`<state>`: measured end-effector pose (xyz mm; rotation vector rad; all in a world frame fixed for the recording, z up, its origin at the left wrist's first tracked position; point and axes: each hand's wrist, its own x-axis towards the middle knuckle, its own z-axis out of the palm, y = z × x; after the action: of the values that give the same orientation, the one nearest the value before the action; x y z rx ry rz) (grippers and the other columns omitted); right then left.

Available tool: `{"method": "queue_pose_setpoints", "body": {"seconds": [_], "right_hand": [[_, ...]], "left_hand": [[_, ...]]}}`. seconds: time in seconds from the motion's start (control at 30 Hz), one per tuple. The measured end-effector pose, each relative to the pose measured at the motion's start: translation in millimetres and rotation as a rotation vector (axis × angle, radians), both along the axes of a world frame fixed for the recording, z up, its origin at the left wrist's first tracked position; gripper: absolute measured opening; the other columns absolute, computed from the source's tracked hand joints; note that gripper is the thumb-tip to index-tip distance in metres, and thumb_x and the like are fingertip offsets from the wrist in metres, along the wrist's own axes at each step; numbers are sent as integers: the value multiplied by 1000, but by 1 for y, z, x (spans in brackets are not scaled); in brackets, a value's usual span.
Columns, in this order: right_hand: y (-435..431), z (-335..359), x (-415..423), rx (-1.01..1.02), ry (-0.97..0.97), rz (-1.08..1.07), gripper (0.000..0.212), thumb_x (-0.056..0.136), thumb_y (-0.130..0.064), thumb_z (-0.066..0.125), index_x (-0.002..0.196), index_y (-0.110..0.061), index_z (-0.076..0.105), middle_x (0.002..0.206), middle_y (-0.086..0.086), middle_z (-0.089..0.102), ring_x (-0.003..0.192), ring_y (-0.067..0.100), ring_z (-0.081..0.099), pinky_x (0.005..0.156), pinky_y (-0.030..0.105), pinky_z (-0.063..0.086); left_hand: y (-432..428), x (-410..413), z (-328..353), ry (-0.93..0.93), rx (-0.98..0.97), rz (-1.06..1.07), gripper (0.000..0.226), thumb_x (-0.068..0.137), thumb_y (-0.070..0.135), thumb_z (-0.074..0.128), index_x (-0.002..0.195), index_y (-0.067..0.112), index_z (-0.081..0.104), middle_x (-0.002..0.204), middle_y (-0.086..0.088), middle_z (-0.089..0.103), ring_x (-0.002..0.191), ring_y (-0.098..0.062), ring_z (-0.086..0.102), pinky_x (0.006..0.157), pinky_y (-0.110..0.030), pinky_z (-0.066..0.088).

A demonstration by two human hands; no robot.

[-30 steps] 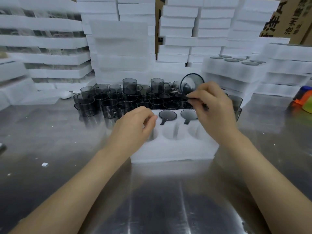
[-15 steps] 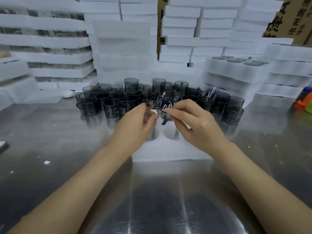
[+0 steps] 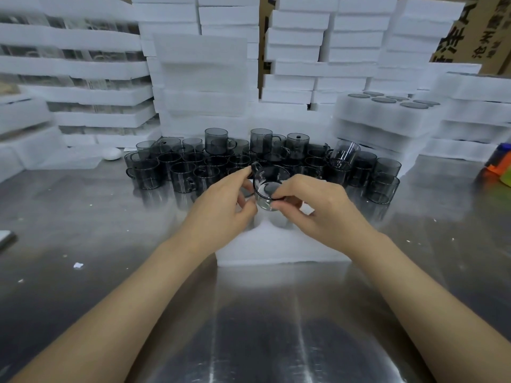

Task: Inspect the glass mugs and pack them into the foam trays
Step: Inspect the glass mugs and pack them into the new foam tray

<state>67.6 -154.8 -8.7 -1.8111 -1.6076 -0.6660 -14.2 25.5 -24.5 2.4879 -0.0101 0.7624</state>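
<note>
Head view: one smoked-grey glass mug held tilted, mouth facing the camera, just above the foam tray. Left hand grip: thumb and fingertips pinched on the mug's left side by the rim. Right hand grip: fingers curled over the rim's right side, pinching it. Mug is thin-walled, cylindrical, transparent with a dark rim line; the base shows as a pale disc through the mouth.

Hidden or unclear: the tray's pockets sit mostly under both hands, so I can't tell how many are filled. The mug's handle is hard to make out; a thin loop shows at its upper left by the left fingertips. Both forearms are cut off at the bottom edge.

Behind the tray: a dense cluster of loose mugs, same grey glass, upright, a few stacked two high, one tilted at the right end. Behind that, stacked foam trays, white, blocky, matte, slightly grainy. Right of the cluster, a packed tray with dark mug rims showing on top. Counter is brushed steel, reflective, with small white foam crumbs. Brown cardboard boxes far right of the stacks. An orange, blue and green object is cut off at the right edge; can't identify it.
</note>
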Motion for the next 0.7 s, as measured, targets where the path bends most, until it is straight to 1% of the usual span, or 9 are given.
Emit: {"method": "queue_pose_setpoints", "body": {"seconds": [0.07, 0.13, 0.2, 0.27, 0.37, 0.47, 0.53, 0.63, 0.7], "right_hand": [[2, 0, -1, -54, -6, 40, 20, 86, 7, 62, 105, 0, 67, 96, 9, 67, 83, 22, 64, 70, 41, 52], [3, 2, 0, -71, -114, -16, 24, 86, 6, 62, 107, -4, 69, 93, 6, 69, 80, 26, 64, 65, 43, 49], [2, 5, 1, -47, -206, -120, 17, 89, -12, 65, 105, -11, 71, 87, -1, 70, 72, 25, 59, 61, 41, 46], [0, 9, 2, -32, -181, -172, 21, 88, -31, 64, 97, -14, 72, 85, -4, 69, 72, 23, 57, 63, 40, 46], [-7, 16, 7, 63, -28, -217, 25, 83, -39, 68, 83, -14, 70, 77, -7, 64, 69, 16, 55, 62, 34, 45], [-21, 26, 18, 177, 162, -234, 23, 80, -39, 70, 74, -17, 67, 65, -12, 56, 58, 7, 48, 55, 27, 36], [-33, 31, 25, 117, 244, -231, 24, 77, -41, 72, 68, -20, 65, 60, -14, 55, 56, 5, 48, 55, 22, 34], [-48, 36, 32, -82, 419, -209, 27, 73, -46, 77, 65, -22, 66, 58, -7, 55, 51, 5, 44, 51, 16, 32], [-53, 37, 34, -147, 519, -170, 27, 73, -43, 74, 63, -19, 66, 54, 0, 50, 47, 4, 37, 46, 13, 29]], "left_hand": [[-1, -1, 2, 9, 30, -27, 42, 86, 31, 51, 128, 33, 48, 86, 23, 51, 81, 5, 52, 71, -31, 47], [-1, -3, 3, 19, 53, -42, 27, 81, 35, 47, 109, 37, 49, 85, 20, 51, 80, 2, 53, 72, -37, 49], [-1, -4, 5, 25, 52, -67, 30, 79, 35, 47, 108, 41, 46, 87, 21, 50, 81, 1, 53, 72, -38, 50], [0, -5, 5, 15, 47, -113, 39, 81, 31, 48, 118, 45, 44, 92, 22, 52, 82, 1, 54, 73, -36, 50], [0, -6, 3, -17, 63, -146, 47, 89, 19, 49, 132, 37, 47, 103, 19, 57, 85, -4, 55, 78, -38, 51], [-5, -7, 3, -44, 188, -162, 43, 90, 9, 47, 128, 28, 56, 108, 17, 62, 83, -8, 55, 73, -39, 52], [-7, -8, 3, -60, 278, -157, 36, 89, 5, 50, 118, 21, 64, 109, 13, 65, 83, -8, 55, 67, -41, 52], [-9, -9, 5, -15, 265, -122, 31, 91, 6, 50, 115, 18, 66, 112, 13, 64, 94, -15, 60, 72, -42, 51], [-8, -8, 5, 2, 225, -117, 31, 92, 7, 48, 114, 18, 67, 106, 16, 62, 85, -11, 54, 75, -41, 50]]}}
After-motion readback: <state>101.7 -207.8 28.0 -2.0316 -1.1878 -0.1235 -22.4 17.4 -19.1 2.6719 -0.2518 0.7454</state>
